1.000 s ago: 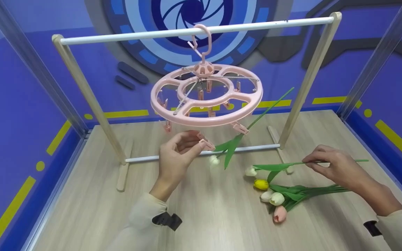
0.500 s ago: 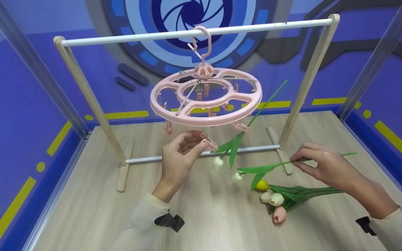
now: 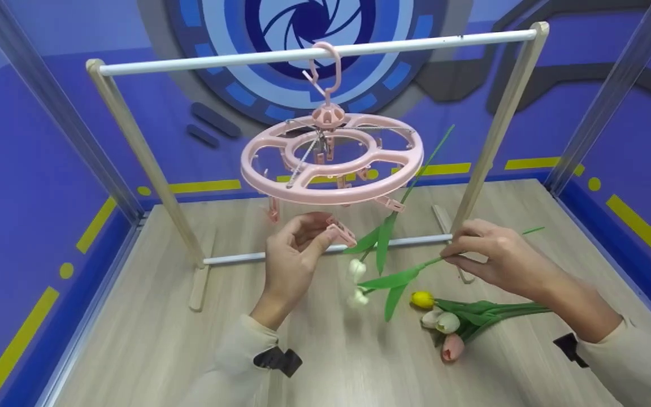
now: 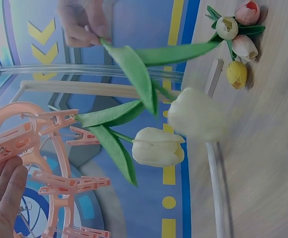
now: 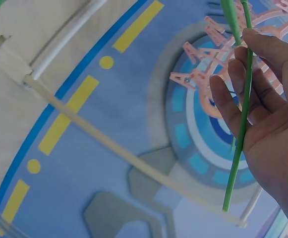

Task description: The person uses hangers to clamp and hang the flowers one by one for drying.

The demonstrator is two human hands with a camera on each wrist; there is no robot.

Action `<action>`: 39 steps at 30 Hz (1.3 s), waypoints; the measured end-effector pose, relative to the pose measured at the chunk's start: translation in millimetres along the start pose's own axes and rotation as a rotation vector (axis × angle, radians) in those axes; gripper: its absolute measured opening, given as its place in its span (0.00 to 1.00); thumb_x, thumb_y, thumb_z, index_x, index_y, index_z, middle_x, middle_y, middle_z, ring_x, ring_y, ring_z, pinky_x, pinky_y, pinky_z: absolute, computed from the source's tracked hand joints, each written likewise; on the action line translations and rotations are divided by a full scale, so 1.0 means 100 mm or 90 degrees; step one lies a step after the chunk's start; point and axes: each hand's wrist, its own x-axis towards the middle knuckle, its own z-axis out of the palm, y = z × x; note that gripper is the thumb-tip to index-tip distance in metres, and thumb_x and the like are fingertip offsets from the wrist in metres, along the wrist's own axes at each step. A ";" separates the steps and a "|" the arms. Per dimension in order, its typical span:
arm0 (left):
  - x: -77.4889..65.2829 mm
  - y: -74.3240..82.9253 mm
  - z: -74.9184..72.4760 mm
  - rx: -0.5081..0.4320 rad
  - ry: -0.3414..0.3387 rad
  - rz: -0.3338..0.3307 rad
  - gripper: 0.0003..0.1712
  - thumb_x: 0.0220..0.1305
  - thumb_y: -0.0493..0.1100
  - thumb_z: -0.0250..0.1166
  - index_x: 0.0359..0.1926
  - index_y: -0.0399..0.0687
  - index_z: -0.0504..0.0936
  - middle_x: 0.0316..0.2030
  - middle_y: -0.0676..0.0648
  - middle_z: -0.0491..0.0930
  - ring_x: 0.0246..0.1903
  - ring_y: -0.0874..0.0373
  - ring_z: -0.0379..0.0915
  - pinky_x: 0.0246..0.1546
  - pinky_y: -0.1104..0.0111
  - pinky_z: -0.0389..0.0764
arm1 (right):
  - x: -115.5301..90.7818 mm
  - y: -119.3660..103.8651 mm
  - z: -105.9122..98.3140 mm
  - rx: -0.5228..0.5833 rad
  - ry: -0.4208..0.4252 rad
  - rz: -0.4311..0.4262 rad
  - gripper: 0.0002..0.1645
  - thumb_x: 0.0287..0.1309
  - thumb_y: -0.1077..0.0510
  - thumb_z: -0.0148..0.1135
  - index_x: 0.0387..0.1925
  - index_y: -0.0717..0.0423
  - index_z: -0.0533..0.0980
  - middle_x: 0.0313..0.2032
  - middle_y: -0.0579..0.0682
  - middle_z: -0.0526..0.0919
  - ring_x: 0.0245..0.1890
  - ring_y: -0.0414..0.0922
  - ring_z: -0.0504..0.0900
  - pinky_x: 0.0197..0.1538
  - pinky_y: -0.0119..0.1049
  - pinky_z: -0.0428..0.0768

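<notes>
Right grip [image 3: 498, 254] pinches the thin green stem of a white tulip [image 3: 390, 280] between thumb and fingers. Left grip [image 3: 294, 257] pinches a pink clip [image 3: 345, 236] of hard, slotted plastic, its free end pointing right and down, away from the palm. The pinched tulip lies low to the left of the right grip, with smooth, long, pointed leaves and a small rounded blossom. Its long axis slants: the bare stem end sticks out beyond the right grip, slightly raised, while the blossom points left and down, below and to the right of the left grip. A second white tulip [image 3: 383, 237] hangs between the two grips, its stem slanting up to the right and its blossom down. Since the pinched blossom is blurred in the left wrist view, it is hard to say whether the two blossoms touch. Above the left grip hangs a glossy pink ring [image 3: 325, 196] with broad spokes, hooked over a smooth white rod [image 3: 218, 62]. Below the right grip, a bunch of tulips [image 3: 484, 311] in yellow, white and pink lies on the pale wood-grain table [image 3: 161, 350].

Compared with a second ago, the right grip has carried its tulip leftward, away from above the yellow blossom, while the left grip has barely shifted with its clip.
</notes>
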 end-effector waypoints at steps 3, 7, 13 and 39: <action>0.00 0.01 0.01 0.003 0.000 -0.003 0.13 0.69 0.35 0.73 0.52 0.35 0.85 0.44 0.47 0.89 0.44 0.53 0.87 0.48 0.60 0.89 | 0.09 -0.01 0.02 0.008 0.006 -0.015 0.22 0.78 0.42 0.56 0.40 0.50 0.87 0.37 0.45 0.82 0.33 0.40 0.79 0.37 0.21 0.79; -0.01 0.02 0.03 0.005 -0.001 -0.001 0.12 0.69 0.35 0.73 0.51 0.36 0.85 0.44 0.47 0.89 0.43 0.53 0.87 0.48 0.60 0.89 | 0.22 -0.03 0.05 0.016 0.002 -0.022 0.16 0.76 0.47 0.63 0.40 0.53 0.86 0.37 0.45 0.82 0.35 0.41 0.79 0.40 0.21 0.79; -0.01 0.04 0.07 -0.001 -0.012 -0.002 0.11 0.70 0.35 0.72 0.51 0.36 0.85 0.44 0.48 0.89 0.44 0.53 0.86 0.49 0.58 0.89 | 0.35 -0.06 0.09 0.031 -0.002 -0.028 0.15 0.54 0.70 0.80 0.41 0.55 0.86 0.38 0.46 0.83 0.36 0.43 0.80 0.44 0.19 0.79; 0.01 0.04 0.18 -0.016 -0.019 0.024 0.11 0.67 0.35 0.75 0.47 0.35 0.87 0.41 0.48 0.89 0.38 0.52 0.87 0.42 0.63 0.89 | 0.80 -0.24 0.28 0.040 0.009 -0.039 0.20 0.48 0.74 0.82 0.42 0.56 0.87 0.42 0.47 0.85 0.40 0.45 0.83 0.48 0.32 0.87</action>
